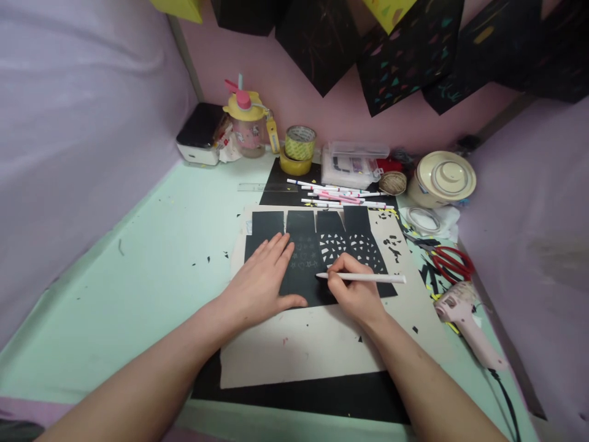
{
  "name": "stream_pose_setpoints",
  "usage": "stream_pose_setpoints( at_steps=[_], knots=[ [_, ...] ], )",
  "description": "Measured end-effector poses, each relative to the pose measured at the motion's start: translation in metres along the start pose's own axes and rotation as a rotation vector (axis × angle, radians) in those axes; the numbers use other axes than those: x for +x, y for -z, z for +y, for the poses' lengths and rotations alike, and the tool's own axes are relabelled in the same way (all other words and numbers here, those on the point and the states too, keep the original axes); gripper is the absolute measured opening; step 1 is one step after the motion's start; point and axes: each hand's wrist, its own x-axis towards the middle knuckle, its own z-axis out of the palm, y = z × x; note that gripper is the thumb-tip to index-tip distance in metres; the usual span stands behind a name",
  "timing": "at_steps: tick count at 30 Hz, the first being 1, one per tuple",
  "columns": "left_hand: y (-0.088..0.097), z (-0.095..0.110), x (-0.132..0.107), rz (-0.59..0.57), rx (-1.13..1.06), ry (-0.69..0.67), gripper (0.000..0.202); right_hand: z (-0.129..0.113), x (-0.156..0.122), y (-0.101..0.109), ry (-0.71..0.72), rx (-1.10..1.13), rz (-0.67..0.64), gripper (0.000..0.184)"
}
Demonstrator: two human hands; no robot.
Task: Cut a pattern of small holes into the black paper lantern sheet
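Observation:
A sheet of black card [301,222] with slits along its far edge lies on a pale board [294,353]. My left hand [264,276] rests flat on the card's left part, fingers stretched and thumb apart. Between the thumb and fingers of my right hand [354,288] is a white pen [386,279], its tip pointing left at the card's middle; I cannot tell whether it touches. Faint star-like outlines [307,264] show left of the tip. Small cut-out holes [361,244] fill the card's right panels, partly hidden by my right hand.
Several white markers [345,202] lie behind the board. Right of it are red-handled scissors [453,263], a pink glue gun [469,322] with its cord, and black scraps. Tape rolls [297,164], a drinking jug [248,126], a plastic box [350,169] and a lidded pot [442,178] stand along the back.

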Motion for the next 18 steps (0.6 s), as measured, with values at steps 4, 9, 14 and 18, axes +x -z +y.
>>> stream_pose_setpoints(
  at_steps=[4, 9, 14, 18],
  knots=[
    [-0.0011, -0.0005, -0.0007, 0.026, -0.024, -0.012, 0.103, 0.0007, -0.0007, 0.0001, -0.003, -0.012, -0.007, 0.015],
    [0.0004, 0.0, -0.0004, -0.013, 0.01, 0.009, 0.105, 0.0016, -0.0022, 0.0, -0.01, -0.004, 0.032, 0.015],
    [0.0012, 0.0002, 0.0, -0.027, 0.0, 0.018, 0.106, 0.0018, -0.0014, -0.0011, 0.005, -0.004, -0.003, 0.016],
    [0.0009, 0.0002, -0.0002, -0.012, -0.019, 0.016, 0.105, 0.0023, -0.001, -0.0011, 0.002, -0.013, -0.004, 0.016]
  ],
)
